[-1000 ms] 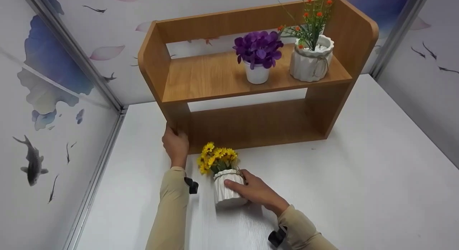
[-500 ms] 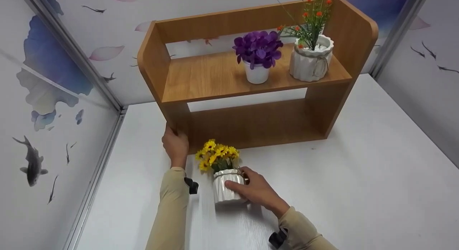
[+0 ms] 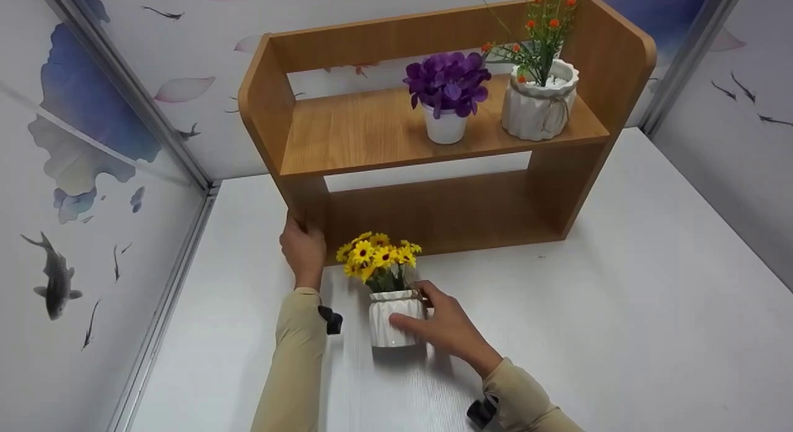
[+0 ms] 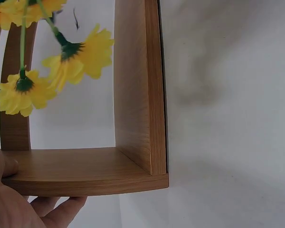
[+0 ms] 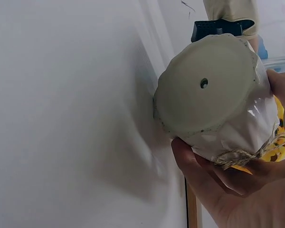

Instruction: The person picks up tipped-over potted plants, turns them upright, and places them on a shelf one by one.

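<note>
My right hand grips a white ribbed flower pot with yellow flowers, thumb on its front and fingers round its far right side. In the right wrist view the pot's underside faces the camera, with a small hole and a twine bow near the rim. My left hand holds the lower left side panel of the wooden shelf. The left wrist view shows the thumb on one face of the panel and fingers on the other.
On the upper board stand a white pot with purple flowers and a larger white pot with orange flowers. The shelf rests on a white table. A patterned wall rises at the left.
The yellow-flower pot has turned more upright in my right hand, its blossoms rising and spreading towards the shelf. My left hand stays on the side panel.
</note>
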Available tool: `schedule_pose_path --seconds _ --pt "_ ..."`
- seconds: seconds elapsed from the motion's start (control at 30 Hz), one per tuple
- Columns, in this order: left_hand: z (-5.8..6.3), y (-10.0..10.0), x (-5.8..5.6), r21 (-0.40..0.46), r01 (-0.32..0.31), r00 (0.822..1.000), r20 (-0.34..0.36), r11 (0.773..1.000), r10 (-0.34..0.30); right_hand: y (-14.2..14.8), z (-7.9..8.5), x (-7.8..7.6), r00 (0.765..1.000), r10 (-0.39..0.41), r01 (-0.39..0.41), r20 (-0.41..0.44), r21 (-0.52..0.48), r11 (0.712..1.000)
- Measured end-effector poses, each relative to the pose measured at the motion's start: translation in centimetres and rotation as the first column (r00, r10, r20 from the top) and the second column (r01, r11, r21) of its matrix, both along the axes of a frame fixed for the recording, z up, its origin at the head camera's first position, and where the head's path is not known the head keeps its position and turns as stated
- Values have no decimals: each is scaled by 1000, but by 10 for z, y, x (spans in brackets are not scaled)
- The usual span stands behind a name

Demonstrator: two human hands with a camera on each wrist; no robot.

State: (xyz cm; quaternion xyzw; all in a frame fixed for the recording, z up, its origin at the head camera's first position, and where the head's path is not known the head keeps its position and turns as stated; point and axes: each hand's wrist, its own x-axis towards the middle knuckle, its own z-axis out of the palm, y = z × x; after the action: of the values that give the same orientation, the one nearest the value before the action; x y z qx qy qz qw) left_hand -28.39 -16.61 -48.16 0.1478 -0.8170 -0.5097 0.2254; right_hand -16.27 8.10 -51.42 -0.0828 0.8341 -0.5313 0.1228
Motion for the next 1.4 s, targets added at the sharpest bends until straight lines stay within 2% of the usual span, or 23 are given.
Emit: schedule_pose_path --seconds 0.43,0.77,1.03,1.23,1.4 --pt "0 -1 0 19 16 1000 13 1000 -17 3 -2 8 998 46 -48 -43 -48 998" --pt "-1 1 2 -4 8 1000 -3 1000 -8 6 -3 23 995 81 -85 -49 -84 993" --pt "3 2 1 -15 -3 1000 6 1000 3 8 -6 34 987 123 -139 -105 -153 978" --pt "2 1 1 -26 2 1000 3 1000 -2 6 -9 42 979 143 -163 -149 -129 978" --pt "1 0 -1 -41 -9 1000 -17 999 8 7 -12 48 979 146 -160 -144 -90 983"
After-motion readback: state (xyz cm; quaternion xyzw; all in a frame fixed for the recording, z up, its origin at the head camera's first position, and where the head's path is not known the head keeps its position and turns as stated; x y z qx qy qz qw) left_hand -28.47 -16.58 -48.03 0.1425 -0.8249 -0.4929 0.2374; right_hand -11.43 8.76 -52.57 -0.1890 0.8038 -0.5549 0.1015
